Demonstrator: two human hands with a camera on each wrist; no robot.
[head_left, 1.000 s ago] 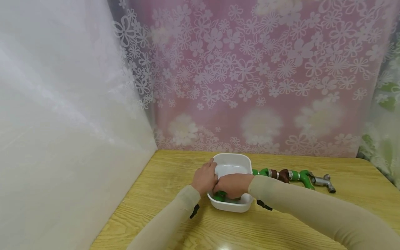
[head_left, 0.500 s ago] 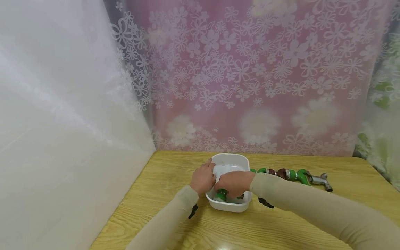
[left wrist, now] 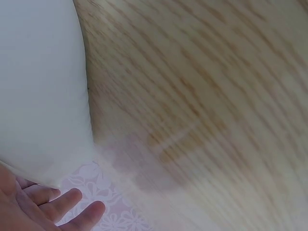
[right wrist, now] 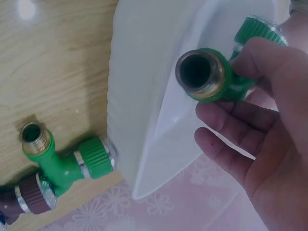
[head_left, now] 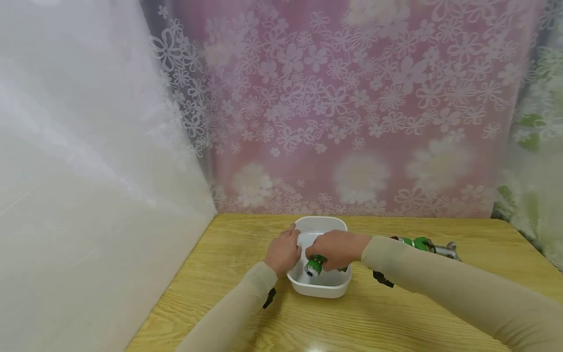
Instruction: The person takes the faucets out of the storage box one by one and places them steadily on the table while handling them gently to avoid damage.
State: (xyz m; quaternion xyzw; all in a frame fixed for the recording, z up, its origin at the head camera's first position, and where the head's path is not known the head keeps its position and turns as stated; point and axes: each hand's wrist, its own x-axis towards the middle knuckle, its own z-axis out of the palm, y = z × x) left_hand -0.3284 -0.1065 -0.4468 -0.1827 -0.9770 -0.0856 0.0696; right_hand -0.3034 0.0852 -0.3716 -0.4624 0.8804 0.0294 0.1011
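A white plastic basin (head_left: 320,292) stands on the wooden table. My left hand (head_left: 283,252) holds its left rim; in the left wrist view, the fingers (left wrist: 83,215) lie along the outside of its wall (left wrist: 41,86). Over the basin, my right hand (head_left: 336,248) grips a green tee-shaped hose fitting (head_left: 314,266) between thumb and fingers. The right wrist view shows this fitting's threaded metal outlet (right wrist: 210,89) pointing at the camera and its ribbed green collar (right wrist: 257,31) beyond the thumb. The basin's inside is partly hidden by the right hand.
Right of the basin lies a row of joined green (right wrist: 62,173) and brown fittings (right wrist: 31,195), partly hidden by the right sleeve (head_left: 422,264) in the head view. A silver tap (head_left: 447,250) is at its far end. A flowered curtain (head_left: 352,122) hangs behind the table.
My right hand has lifted the green fitting up from the basin and shifted slightly right; the fitting's end now faces the head camera. My left hand stays on the rim.
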